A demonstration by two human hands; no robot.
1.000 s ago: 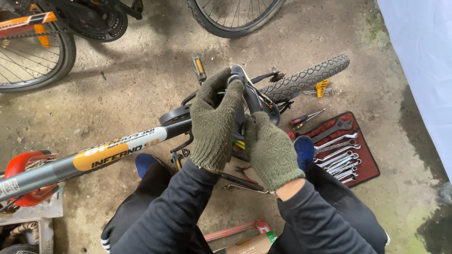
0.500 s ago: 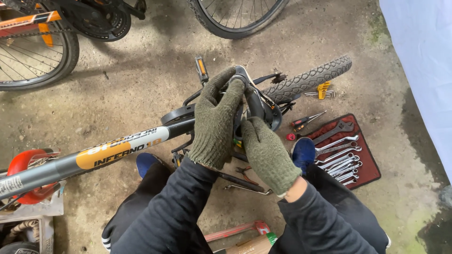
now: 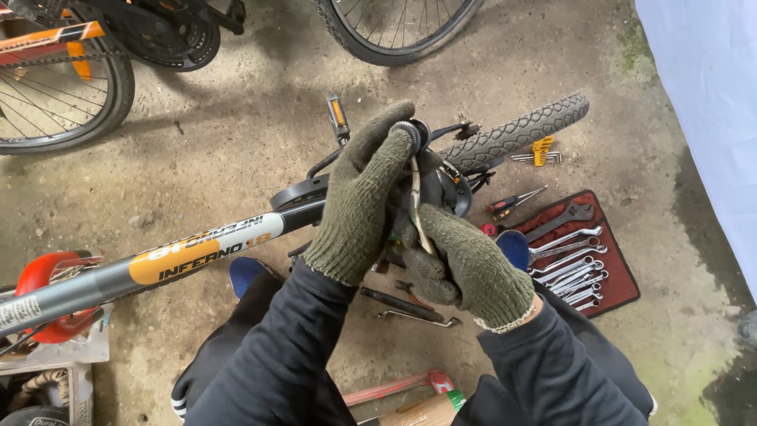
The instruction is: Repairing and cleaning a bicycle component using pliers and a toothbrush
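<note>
Both my hands wear green knitted gloves. My left hand (image 3: pixel 364 197) wraps over the top of the bike's seat tube, its fingertips on a round metal end (image 3: pixel 408 134). My right hand (image 3: pixel 465 264) sits just below and grips a thin pale curved tool (image 3: pixel 415 207) that stands upright between the two hands. The grey bike frame tube (image 3: pixel 158 264) with an orange and white panel runs from the lower left up to my hands. What the tool's tip touches is hidden by my left glove.
A red tool roll (image 3: pixel 579 252) with several wrenches lies on the concrete at the right, a screwdriver (image 3: pixel 512 201) and hex keys (image 3: pixel 540 154) beside it. A knobbly tyre (image 3: pixel 516 134) lies behind my hands. Other bike wheels (image 3: pixel 55 95) stand at the top. Loose tools (image 3: pixel 406 308) lie by my knees.
My right hand has shifted slightly up along the thin tool. My left hand has stayed on the tube top.
</note>
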